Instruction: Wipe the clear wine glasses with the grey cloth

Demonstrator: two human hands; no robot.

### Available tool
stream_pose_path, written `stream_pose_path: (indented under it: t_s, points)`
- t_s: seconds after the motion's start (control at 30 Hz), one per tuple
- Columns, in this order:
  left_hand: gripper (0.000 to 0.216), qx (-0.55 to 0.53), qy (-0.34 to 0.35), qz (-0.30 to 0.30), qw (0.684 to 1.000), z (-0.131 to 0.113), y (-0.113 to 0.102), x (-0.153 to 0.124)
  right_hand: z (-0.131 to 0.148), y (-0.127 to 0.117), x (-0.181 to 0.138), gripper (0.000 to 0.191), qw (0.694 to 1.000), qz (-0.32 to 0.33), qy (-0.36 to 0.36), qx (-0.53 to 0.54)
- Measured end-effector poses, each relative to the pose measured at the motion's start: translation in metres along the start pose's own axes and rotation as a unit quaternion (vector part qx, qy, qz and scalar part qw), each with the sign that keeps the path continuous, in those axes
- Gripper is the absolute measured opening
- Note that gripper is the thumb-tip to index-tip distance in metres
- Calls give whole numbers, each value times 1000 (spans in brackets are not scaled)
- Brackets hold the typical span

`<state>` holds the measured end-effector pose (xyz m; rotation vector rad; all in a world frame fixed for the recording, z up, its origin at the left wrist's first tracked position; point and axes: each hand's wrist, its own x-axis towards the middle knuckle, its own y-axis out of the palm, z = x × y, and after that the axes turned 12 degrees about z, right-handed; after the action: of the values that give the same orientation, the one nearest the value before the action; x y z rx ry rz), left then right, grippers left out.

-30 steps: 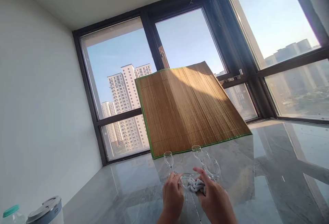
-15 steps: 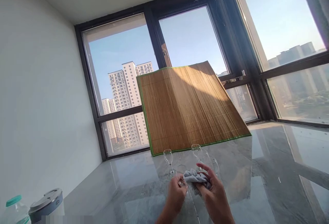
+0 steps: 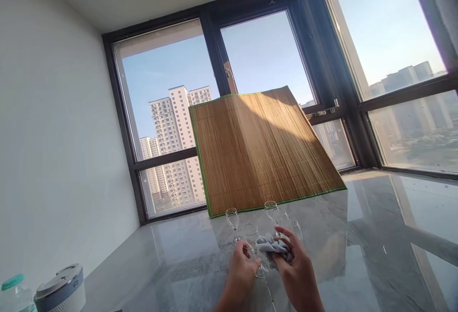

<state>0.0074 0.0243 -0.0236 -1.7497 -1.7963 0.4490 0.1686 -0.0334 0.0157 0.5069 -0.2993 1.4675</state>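
My left hand (image 3: 241,271) is closed round the stem of a clear wine glass (image 3: 251,238), which it holds up over the glossy marble table (image 3: 358,264). My right hand (image 3: 296,271) pinches a crumpled grey cloth (image 3: 272,246) against that glass's bowl. Just beyond my hands stand more clear wine glasses: one to the left (image 3: 232,218), and two others behind the cloth (image 3: 272,208) (image 3: 295,228).
A bamboo mat (image 3: 261,150) with a green edge leans against the dark-framed windows at the back. At the lower left corner are a cup with a grey lid (image 3: 59,288) and a bottle with a green cap (image 3: 12,286). A white wall runs along the left.
My hands have raised the glass and turned it more upright, with the cloth shifted up beside its bowl. The view has tilted slightly.
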Motion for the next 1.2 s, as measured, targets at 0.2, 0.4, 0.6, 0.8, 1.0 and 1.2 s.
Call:
stream_pose_path:
  t_s: [0.2,0.4,0.6,0.8,1.0,1.2]
  points:
    - [24,158,9,27,987,3,-5,-6,0,-5,0,48,999,-8,-11,-47]
    - [18,155,111,95,977,-4,-3,-12,2,-18,5,42,996,-18,-24,-81]
    - [47,203,139,188,951,-14,-10,-19,1,-28,7,38,988,-59,-29,-140]
    - [48,229,137,141,953,-8,-11,-7,3,-23,2,41,972,20,3,-233]
    - [20,152,69,-156,974,27,-42,24,6,-20,-2,45,944,111,53,-307]
    - [29,-134,-53,-163,976,49,-65,46,7,-21,-4,46,935,127,72,-323]
